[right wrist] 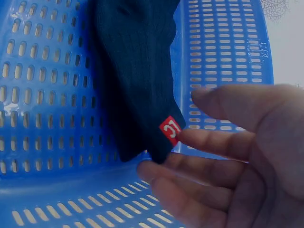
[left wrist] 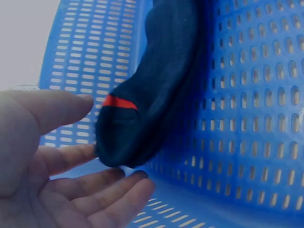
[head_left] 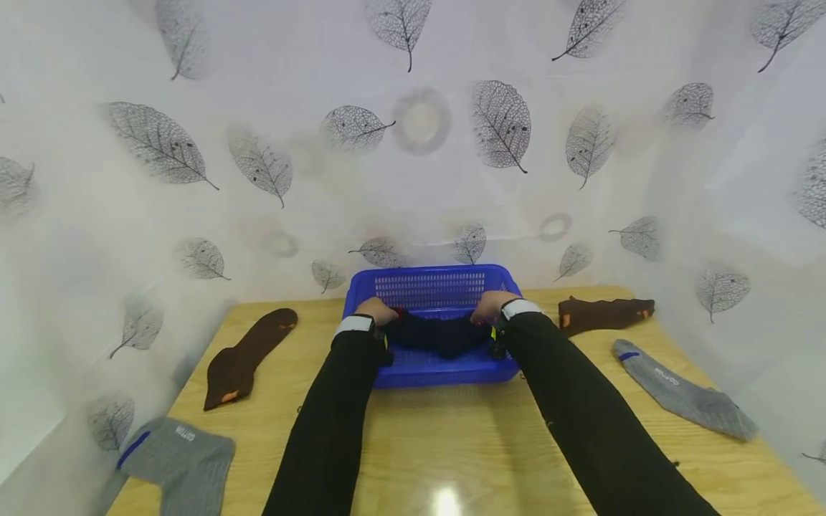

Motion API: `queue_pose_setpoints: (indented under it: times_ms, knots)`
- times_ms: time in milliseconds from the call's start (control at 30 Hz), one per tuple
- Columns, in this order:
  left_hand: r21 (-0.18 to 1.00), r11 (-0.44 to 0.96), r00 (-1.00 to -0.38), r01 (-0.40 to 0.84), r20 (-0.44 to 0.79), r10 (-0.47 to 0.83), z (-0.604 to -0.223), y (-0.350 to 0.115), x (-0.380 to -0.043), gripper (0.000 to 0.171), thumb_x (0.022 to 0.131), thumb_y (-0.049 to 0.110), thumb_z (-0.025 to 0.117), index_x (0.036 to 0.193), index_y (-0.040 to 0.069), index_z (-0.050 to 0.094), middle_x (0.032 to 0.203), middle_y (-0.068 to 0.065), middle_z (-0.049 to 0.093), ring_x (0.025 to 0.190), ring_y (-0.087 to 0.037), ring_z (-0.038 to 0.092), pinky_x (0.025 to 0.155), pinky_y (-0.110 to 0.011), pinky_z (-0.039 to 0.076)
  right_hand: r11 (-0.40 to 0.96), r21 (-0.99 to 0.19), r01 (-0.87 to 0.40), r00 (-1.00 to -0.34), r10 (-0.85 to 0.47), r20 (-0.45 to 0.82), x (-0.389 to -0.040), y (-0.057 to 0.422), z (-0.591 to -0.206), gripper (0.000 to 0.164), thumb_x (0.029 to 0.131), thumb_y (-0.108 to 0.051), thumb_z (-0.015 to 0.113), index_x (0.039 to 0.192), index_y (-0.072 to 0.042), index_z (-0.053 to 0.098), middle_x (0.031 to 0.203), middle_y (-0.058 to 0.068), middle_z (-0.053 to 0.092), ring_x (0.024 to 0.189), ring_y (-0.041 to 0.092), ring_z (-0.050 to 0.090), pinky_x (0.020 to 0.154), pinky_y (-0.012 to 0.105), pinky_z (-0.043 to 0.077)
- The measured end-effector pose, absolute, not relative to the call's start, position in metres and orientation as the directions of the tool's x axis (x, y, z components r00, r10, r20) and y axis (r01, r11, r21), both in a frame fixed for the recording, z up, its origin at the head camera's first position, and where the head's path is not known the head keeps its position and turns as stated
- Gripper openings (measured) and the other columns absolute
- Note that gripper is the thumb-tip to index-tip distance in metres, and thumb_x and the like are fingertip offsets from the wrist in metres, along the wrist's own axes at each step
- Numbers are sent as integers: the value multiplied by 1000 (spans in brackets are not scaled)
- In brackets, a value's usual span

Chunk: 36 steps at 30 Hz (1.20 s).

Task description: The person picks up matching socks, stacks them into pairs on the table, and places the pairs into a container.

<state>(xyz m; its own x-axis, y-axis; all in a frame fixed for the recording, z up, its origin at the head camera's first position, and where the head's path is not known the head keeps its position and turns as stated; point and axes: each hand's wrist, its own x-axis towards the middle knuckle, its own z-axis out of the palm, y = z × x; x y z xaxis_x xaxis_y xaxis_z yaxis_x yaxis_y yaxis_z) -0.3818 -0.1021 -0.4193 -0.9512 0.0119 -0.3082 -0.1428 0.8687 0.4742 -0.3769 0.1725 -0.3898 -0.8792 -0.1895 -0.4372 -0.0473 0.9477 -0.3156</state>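
Dark navy socks point(head_left: 439, 335) lie across the inside of a blue plastic basket point(head_left: 445, 375). At the left end my left hand point(left wrist: 71, 175) has its thumb apart from its loosely extended fingers, with fingertips right at the sock end that bears a red stripe point(left wrist: 121, 102). On the other side, my right hand point(right wrist: 237, 166) also has thumb and fingers spread. Its index fingertip meets the red label point(right wrist: 170, 129) near the sock's other end, and the lower fingers reach beneath that edge. In the right wrist view, a second dark layer shows under the upper sock.
On the wooden table point(head_left: 445, 437), a brown sock point(head_left: 248, 358) and a grey sock point(head_left: 187, 455) lie left of the basket. Another brown sock point(head_left: 603, 315) and another grey sock point(head_left: 684, 394) lie to its right. A leaf-patterned curtain point(head_left: 419, 193) stands behind.
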Motion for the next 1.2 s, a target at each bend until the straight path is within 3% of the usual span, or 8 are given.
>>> queue_pose_setpoints:
  times_ms: [167, 233, 333, 433, 633, 867, 1033, 1200]
  knots:
    - [476, 871, -946, -119, -321, 46, -394, -95, -367, 53, 98, 30, 63, 132, -10, 60, 133, -24, 64, 117, -35, 64, 100, -42, 53, 963, -236, -129, -845, -232, -483, -375, 181, -377, 35, 95, -35, 62, 97, -2, 72, 100, 14, 69, 90, 23, 62, 84, 36, 50]
    - [488, 865, -945, -116, -322, 55, -386, -95, -367, 48, 101, 32, 62, 126, -8, 63, 126, -23, 68, 107, -32, 69, 90, -39, 56, 944, -304, -130, -828, -272, -491, -373, 186, -370, 42, 99, -33, 58, 114, 4, 69, 121, 23, 66, 102, 33, 67, 92, 40, 54]
    - [582, 802, -950, -138, -306, 58, -376, -98, -368, 40, 103, 28, 61, 122, -6, 66, 120, -21, 70, 94, -30, 72, 77, -34, 59, 890, -448, -84, -821, -316, -475, -371, 195, -356, 52, 104, -29, 54, 139, 10, 54, 147, 30, 50, 116, 44, 65, 97, 46, 56]
    - [703, 698, -964, -137, -257, 71, -370, -105, -368, 37, 103, 20, 60, 126, -8, 65, 123, -23, 70, 96, -31, 74, 76, -32, 61, 832, -553, -53, -819, -353, -453, -368, 204, -342, 56, 107, -25, 49, 147, 14, 41, 154, 33, 40, 122, 48, 61, 98, 49, 55]
    - [843, 524, -977, -119, -194, 91, -361, -132, -354, 40, 106, 17, 51, 138, -6, 57, 136, -26, 62, 121, -40, 64, 96, -39, 57, 801, -583, -135, -860, -388, -333, -363, 218, -325, 52, 107, -25, 51, 143, 13, 47, 146, 34, 49, 121, 44, 63, 94, 46, 57]
    - [905, 423, -984, -50, -118, 136, -351, -171, -323, 45, 110, 22, 48, 146, -5, 48, 142, -28, 56, 129, -41, 57, 109, -46, 48, 819, -551, -158, -921, -323, -216, -353, 255, -331, 44, 107, -21, 52, 131, 15, 56, 132, 35, 59, 116, 47, 64, 92, 53, 57]
    - [879, 476, -994, -4, -55, 92, -362, -203, -292, 44, 109, 24, 49, 143, -4, 51, 139, -27, 58, 124, -40, 59, 107, -49, 48, 874, -471, -119, -942, -249, -224, -346, 292, -346, 43, 106, -19, 50, 128, 17, 57, 123, 35, 63, 108, 47, 66, 85, 49, 58]
    - [837, 546, -999, 27, 6, 40, -380, -229, -258, 40, 109, 23, 51, 137, -4, 57, 130, -26, 64, 112, -35, 65, 98, -44, 55, 930, -362, -56, -959, -151, -240, -343, 327, -377, 38, 102, -19, 51, 110, 14, 67, 94, 23, 69, 81, 33, 65, 71, 41, 53]
